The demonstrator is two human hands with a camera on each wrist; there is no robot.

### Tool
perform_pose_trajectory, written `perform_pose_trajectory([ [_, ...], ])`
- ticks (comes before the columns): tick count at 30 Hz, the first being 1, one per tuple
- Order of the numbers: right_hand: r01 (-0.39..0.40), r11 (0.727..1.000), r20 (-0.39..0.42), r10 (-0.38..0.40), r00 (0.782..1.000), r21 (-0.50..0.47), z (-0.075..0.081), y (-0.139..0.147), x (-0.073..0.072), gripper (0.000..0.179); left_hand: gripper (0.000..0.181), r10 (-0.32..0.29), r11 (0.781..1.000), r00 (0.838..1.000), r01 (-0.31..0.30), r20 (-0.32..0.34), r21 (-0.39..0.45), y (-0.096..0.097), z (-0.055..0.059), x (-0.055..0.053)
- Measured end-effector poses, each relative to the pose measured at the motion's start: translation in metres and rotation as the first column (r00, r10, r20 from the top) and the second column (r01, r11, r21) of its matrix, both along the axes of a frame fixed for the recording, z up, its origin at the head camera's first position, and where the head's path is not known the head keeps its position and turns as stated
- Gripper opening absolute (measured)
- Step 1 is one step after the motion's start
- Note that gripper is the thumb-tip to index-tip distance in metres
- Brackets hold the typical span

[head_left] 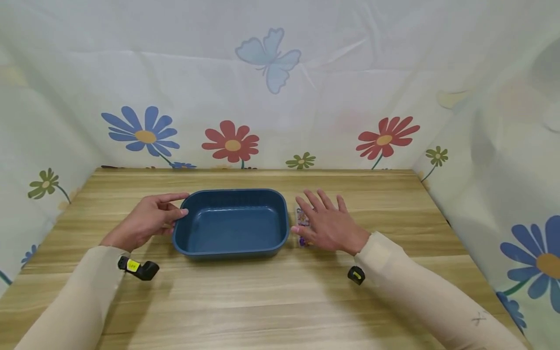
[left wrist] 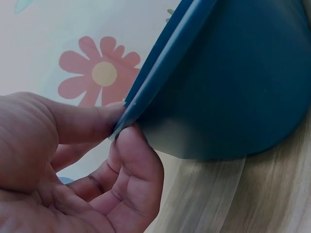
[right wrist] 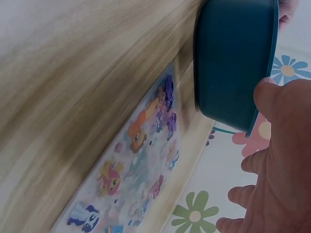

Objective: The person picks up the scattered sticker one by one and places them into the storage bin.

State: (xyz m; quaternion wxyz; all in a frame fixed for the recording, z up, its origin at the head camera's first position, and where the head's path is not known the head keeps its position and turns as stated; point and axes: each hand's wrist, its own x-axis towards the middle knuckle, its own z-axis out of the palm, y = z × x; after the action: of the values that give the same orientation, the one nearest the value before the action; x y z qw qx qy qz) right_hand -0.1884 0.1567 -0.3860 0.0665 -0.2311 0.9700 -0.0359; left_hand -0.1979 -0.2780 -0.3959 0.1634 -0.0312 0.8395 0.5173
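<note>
A dark blue rectangular basin (head_left: pixel 236 231) with rounded corners stands on the wooden table, nothing inside it. My left hand (head_left: pixel 150 218) pinches its left rim between thumb and fingers; the left wrist view shows the thumb and a finger on either side of the rim (left wrist: pixel 160 73). Fingers spread, my right hand (head_left: pixel 330 223) hovers just right of the basin, its thumb close to the right rim. Beneath that hand lies a flat sticker sheet (right wrist: pixel 136 160) with colourful cartoon ponies, mostly covered by the hand in the head view.
The wooden table (head_left: pixel 245 306) runs back to a white cloth backdrop (head_left: pixel 183 87) printed with flowers and a butterfly. More of this cloth hangs at the left and right sides. Each wrist wears a small black camera, the left one (head_left: pixel 140 268) with a yellow label.
</note>
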Motion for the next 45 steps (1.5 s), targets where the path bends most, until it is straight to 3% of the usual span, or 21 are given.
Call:
perform_pose_trajectory([
  [26, 0.011, 0.997, 0.010, -0.012, 1.000, 0.075, -0.010, 0.036, 0.000, 0.095, 0.074, -0.004, 1.000, 0.999, 0.003, 0.050, 0.024, -0.003, 0.002, -0.001],
  [45, -0.002, 0.996, 0.041, -0.002, 0.999, 0.089, -0.013, 0.052, 0.000, 0.100, 0.072, -0.019, 0.999, 0.999, 0.018, 0.036, 0.027, -0.004, 0.001, 0.000],
])
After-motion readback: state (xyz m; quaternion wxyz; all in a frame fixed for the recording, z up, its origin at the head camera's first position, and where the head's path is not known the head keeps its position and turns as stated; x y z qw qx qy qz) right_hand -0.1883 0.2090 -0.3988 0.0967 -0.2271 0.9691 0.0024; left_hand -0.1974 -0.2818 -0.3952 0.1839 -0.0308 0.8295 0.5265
